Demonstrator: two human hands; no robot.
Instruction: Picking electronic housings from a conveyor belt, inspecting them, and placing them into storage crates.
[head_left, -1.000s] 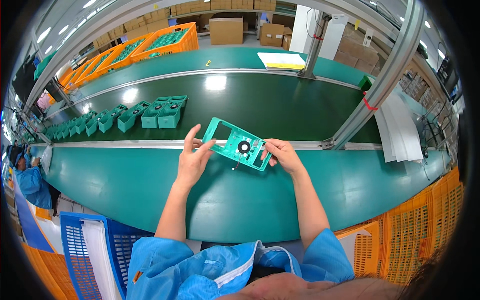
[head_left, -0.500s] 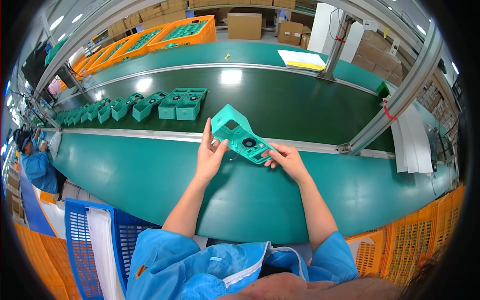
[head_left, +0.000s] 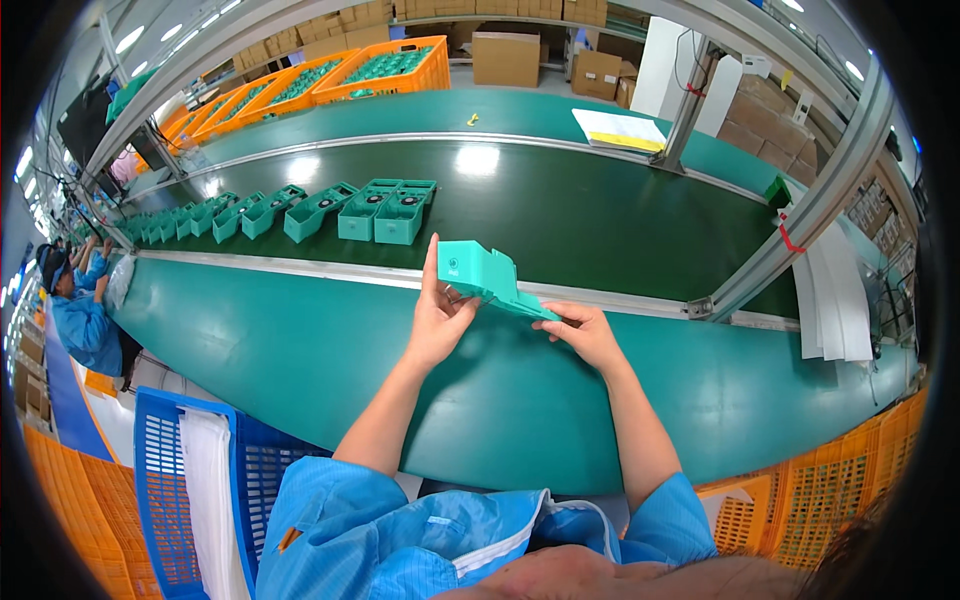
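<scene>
Between my two hands a green plastic housing (head_left: 478, 268) is held up over the near edge of the conveyor belt. Its boxy end is at the left, its narrow flat end at the right, and the outer wall of the box faces me. My left hand (head_left: 441, 318) grips the boxy end, index finger up along its side and thumb beneath. With thumb and fingers my right hand (head_left: 580, 330) pinches the narrow tip. The round black part inside the housing is hidden from this angle. Similar green housings (head_left: 400, 216) stand in a row on the dark green belt (head_left: 560, 215), left of my hands.
A green worktop (head_left: 300, 340) lies between me and the belt. Orange crates (head_left: 385, 72) of green parts stand at the back left. Metal posts (head_left: 800, 210) rise at the right. A blue basket (head_left: 185, 480) sits lower left. A co-worker (head_left: 85, 310) works at the far left.
The housing has been tipped over in my hands, so its open inside with the round black part has turned out of sight and the outer wall shows. Both hands still hold it.
</scene>
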